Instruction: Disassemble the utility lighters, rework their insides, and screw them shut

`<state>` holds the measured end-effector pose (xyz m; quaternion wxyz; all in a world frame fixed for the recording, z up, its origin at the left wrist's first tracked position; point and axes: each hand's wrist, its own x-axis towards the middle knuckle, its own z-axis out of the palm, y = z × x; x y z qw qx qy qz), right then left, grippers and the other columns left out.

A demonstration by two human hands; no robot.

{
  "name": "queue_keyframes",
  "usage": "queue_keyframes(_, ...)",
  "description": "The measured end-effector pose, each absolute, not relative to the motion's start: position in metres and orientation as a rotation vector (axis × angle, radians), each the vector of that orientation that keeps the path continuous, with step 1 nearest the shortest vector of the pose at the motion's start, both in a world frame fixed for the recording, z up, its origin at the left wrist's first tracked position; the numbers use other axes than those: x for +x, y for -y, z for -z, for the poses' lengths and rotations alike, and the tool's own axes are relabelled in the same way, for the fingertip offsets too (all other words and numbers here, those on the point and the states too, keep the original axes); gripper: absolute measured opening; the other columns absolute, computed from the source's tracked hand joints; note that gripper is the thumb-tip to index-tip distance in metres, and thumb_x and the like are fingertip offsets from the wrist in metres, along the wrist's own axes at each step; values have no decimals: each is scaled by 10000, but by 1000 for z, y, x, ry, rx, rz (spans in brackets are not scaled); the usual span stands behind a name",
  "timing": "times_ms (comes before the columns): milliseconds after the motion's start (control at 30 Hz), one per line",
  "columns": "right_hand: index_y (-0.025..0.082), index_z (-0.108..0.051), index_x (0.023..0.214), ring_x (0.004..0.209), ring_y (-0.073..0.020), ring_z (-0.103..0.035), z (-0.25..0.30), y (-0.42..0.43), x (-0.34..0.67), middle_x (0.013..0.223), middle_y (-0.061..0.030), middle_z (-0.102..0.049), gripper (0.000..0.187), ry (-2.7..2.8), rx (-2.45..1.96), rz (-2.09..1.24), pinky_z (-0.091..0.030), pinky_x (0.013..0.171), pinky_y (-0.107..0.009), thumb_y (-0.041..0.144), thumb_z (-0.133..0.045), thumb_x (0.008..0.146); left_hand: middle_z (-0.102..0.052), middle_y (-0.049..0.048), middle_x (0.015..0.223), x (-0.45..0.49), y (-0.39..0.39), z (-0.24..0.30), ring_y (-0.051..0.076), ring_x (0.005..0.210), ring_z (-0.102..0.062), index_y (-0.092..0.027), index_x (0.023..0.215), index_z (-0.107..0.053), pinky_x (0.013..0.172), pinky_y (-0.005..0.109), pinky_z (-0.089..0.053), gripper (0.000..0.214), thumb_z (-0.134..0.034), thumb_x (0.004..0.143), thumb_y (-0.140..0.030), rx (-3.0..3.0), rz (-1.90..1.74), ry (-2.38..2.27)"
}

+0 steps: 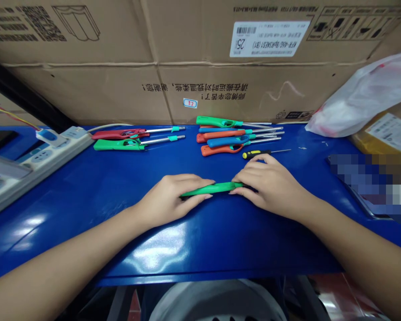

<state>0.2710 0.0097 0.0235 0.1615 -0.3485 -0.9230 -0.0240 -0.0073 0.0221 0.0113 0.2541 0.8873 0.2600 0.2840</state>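
Between my two hands, over the front half of the blue table, is a long green lighter body (217, 188), seen edge-on. My left hand (173, 196) pinches its left end between thumb and fingers. At its right end my right hand (267, 185) grips it, and the fingers there hide the tip. Just beyond my right hand lies a yellow-and-black screwdriver (254, 154). Further back rest several long-necked lighters, among them a blue one (225, 141), an orange one (220, 150) and a green one (217, 121). To the left lie a red lighter (118, 134) and another green lighter (116, 145).
A large cardboard box (103, 96) forms the back wall. On the left runs a white power strip (60, 147) with plugs. At the right are a white plastic bag (361, 98), a taped carton (387, 133) and a dark flat device (357, 191), partly blurred out.
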Motion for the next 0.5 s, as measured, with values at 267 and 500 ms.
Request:
queue_keyframes(267,192,-680,1160,1107,-340,-664,-28,-25,300,1142,-119,-765,327,2549,-1308,301,-390,997,-502,393,-726,906,-810,67,1113,-23,-34,-21,194,941,-780,-219,1192,-783,868,249,-597,261,-668,978,-312,2461,-803,-824)
queue_keyframes(500,225,-746,936,876,-271,-712,-30,-34,321,935,-77,-801,179,2599,-1327,280,-383,1006,-504,294,-586,976,-811,61,1114,-29,-37,-31,209,923,-780,-245,1172,-797,807,255,-604,271,-692,953,-364,2403,-803,-967)
